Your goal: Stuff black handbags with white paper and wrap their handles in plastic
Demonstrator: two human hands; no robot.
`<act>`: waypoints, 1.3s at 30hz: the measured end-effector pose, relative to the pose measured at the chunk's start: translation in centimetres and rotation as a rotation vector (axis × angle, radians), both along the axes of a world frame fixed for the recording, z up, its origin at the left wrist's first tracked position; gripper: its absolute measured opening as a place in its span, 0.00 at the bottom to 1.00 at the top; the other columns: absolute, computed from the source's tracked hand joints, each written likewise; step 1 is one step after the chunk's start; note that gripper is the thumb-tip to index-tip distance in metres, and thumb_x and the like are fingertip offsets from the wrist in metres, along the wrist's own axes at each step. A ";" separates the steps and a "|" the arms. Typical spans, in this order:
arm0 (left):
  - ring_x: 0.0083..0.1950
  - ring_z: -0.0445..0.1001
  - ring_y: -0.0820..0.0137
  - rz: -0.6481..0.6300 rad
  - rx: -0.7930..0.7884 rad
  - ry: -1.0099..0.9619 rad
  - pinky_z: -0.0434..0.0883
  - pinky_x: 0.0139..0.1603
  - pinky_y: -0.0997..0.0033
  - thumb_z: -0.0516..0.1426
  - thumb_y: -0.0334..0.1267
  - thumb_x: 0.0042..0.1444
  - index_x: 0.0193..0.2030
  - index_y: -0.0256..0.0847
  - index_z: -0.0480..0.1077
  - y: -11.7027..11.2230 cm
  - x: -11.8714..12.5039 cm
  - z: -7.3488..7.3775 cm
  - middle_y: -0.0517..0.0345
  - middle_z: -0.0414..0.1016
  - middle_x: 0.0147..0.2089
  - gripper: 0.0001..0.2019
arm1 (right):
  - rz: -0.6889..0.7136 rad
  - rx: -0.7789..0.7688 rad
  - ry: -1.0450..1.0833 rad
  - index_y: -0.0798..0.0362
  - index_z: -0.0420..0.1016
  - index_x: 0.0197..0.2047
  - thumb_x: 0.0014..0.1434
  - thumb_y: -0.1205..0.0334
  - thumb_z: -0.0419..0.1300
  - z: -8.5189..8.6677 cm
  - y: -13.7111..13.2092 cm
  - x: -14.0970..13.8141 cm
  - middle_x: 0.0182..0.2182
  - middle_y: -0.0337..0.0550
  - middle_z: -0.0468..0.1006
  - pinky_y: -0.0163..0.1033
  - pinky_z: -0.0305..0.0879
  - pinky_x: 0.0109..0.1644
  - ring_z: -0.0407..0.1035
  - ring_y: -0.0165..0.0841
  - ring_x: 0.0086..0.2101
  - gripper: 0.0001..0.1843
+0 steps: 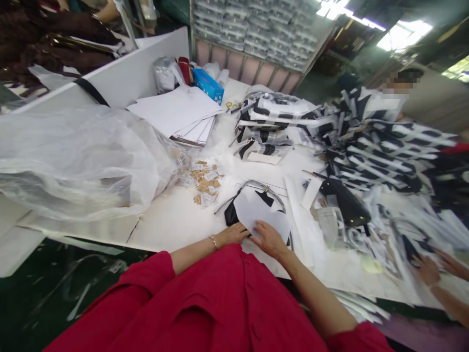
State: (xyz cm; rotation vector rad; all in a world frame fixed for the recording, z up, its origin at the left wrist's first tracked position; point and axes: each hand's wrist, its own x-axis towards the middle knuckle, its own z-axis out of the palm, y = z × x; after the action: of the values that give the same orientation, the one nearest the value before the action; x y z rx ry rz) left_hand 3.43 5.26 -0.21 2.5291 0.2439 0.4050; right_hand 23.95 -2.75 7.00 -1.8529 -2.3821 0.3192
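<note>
A small black handbag [230, 215] lies on the white table right in front of me, its handle arching toward the far side. A white sheet [252, 208] covers most of its upper face. My left hand [234, 233], a bracelet at the wrist, rests at the bag's near left edge with fingers stretched out. On the sheet's near edge lies my right hand [269, 238], its fingers spread and slightly bent. Whether either hand pinches the sheet's edge is not clear. Brown paper tags [207, 181] with clear bits lie in a loose pile left of the bag.
Clear plastic wrapping [73, 161] spreads over the left side. Behind are white sheets [179, 110] and a blue box [207, 85]. Wrapped bags [278, 112] are stacked at the back. A black bag [344, 203] lies to the right, near a co-worker's hands [427, 269].
</note>
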 end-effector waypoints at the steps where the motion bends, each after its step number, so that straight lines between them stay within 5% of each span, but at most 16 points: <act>1: 0.71 0.55 0.59 0.001 -0.006 -0.005 0.58 0.69 0.55 0.56 0.31 0.58 0.64 0.37 0.59 0.0 0.0 0.0 0.43 0.58 0.70 0.27 | -0.008 -0.012 -0.013 0.56 0.73 0.50 0.54 0.63 0.64 0.3 0.0 -0.2 0.56 0.58 0.72 0.52 0.66 0.61 0.67 0.46 0.56 0.19; 5: 0.70 0.58 0.58 0.003 -0.018 -0.014 0.60 0.68 0.56 0.54 0.28 0.58 0.64 0.35 0.59 -0.1 0.0 -0.1 0.41 0.62 0.67 0.26 | 0.072 -0.028 -0.037 0.55 0.73 0.51 0.53 0.73 0.61 1.0 0.1 0.2 0.58 0.56 0.71 0.51 0.66 0.62 0.66 0.44 0.58 0.20; 10: 0.72 0.54 0.57 -0.019 -0.037 0.005 0.59 0.69 0.54 0.53 0.27 0.58 0.65 0.35 0.59 -0.1 -0.2 -0.8 0.41 0.61 0.68 0.27 | 0.236 -0.011 0.020 0.50 0.77 0.43 0.61 0.73 0.53 2.0 0.8 2.3 0.53 0.48 0.77 0.53 0.64 0.64 0.67 0.40 0.58 0.14; 20: 0.70 0.57 0.56 -0.027 -0.003 0.022 0.60 0.68 0.55 0.53 0.29 0.59 0.67 0.33 0.56 -0.2 -0.7 -0.7 0.37 0.62 0.67 0.28 | 0.016 0.084 0.046 0.50 0.70 0.60 0.59 0.79 0.46 -1.7 -0.8 1.5 0.61 0.49 0.70 0.54 0.59 0.67 0.63 0.40 0.61 0.30; 34: 0.64 0.66 0.58 -0.011 0.275 0.128 0.62 0.66 0.52 0.45 0.31 0.67 0.66 0.33 0.58 -0.2 -3.5 1.1 0.40 0.70 0.60 0.21 | 0.081 -0.034 0.135 0.49 0.68 0.62 0.66 0.62 0.53 -0.7 -0.4 2.7 0.65 0.51 0.64 0.55 0.59 0.66 0.60 0.42 0.63 0.21; 39: 0.58 0.70 0.61 0.010 0.227 0.119 0.65 0.61 0.56 0.44 0.34 0.69 0.62 0.35 0.63 0.5 -2.8 2.5 0.44 0.74 0.55 0.18 | 0.015 -0.012 0.157 0.50 0.71 0.59 0.65 0.52 0.56 -0.6 -0.3 2.4 0.65 0.53 0.64 0.56 0.60 0.66 0.61 0.44 0.62 0.22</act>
State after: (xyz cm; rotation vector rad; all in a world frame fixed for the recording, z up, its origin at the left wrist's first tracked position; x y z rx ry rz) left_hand 0.58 5.73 2.24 2.7807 0.2699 0.3003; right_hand 26.39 -3.02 6.40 -1.7454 -2.2949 0.4632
